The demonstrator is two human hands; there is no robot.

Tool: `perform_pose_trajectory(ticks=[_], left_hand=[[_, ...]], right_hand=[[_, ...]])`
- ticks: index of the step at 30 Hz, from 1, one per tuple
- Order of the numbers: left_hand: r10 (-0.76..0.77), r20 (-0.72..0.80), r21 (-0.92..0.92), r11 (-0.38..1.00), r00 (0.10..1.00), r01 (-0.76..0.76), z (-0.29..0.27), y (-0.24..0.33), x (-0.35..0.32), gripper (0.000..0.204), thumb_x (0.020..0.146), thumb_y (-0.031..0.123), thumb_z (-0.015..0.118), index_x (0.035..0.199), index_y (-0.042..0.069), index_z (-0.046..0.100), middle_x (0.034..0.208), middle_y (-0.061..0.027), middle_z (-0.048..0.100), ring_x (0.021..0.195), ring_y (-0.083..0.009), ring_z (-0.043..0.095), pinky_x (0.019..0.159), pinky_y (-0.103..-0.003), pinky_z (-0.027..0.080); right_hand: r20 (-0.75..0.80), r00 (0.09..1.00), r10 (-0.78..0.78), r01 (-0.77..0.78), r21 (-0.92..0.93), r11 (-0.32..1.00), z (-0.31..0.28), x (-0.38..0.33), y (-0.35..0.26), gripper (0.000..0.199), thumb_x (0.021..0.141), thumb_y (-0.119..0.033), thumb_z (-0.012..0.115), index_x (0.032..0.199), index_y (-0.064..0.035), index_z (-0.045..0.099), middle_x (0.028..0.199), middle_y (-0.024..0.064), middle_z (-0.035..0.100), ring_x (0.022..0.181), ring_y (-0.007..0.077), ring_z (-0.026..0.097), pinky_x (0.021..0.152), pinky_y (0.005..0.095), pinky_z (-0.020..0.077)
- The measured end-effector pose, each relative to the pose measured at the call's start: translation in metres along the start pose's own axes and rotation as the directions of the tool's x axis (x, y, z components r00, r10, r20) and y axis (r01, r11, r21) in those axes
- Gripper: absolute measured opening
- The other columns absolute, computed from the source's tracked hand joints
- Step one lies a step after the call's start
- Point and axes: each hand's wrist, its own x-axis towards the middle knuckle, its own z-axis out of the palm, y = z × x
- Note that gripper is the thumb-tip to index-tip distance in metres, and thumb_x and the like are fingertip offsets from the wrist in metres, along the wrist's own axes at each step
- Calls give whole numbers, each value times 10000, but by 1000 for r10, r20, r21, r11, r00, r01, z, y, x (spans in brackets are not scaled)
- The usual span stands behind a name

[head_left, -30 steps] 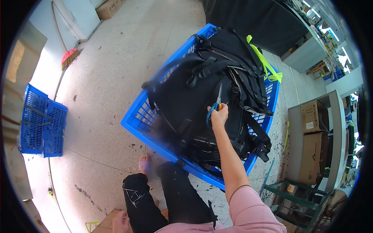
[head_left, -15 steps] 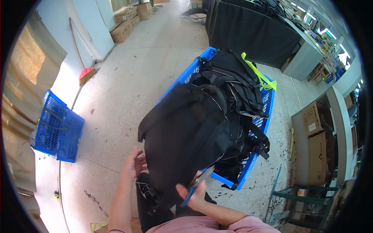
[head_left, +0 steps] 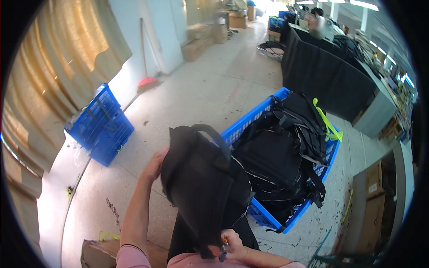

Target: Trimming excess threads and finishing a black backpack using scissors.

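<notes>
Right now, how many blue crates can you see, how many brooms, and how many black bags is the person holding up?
Blue crates: 2, one full of black bags, one by the curtain
Brooms: 1, leaning on the wall
Black bags held up: 1, left hand at its side, right hand at its bottom
Total: 4

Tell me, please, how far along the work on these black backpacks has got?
One black backpack is out of the blue crate and held up: the left hand grips its upper edge, the right hand its lower end, along with a small blue tool. A pile of black backpacks in the crate looks untouched.
</notes>
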Motion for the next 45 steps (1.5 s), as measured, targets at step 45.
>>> perform_pose_trajectory(ticks=[45], left_hand=[[-73,492,380,915,868,-138,63,87,-84,247,695,63,696,917,-38,663,739,-92,678,665,-69,579,618,-217,446]], right_hand=[[313,907,280,37,-723,690,-114,106,-99,527,734,-418,707,1080,-64,524,764,85,581,726,248,582,567,365,453]])
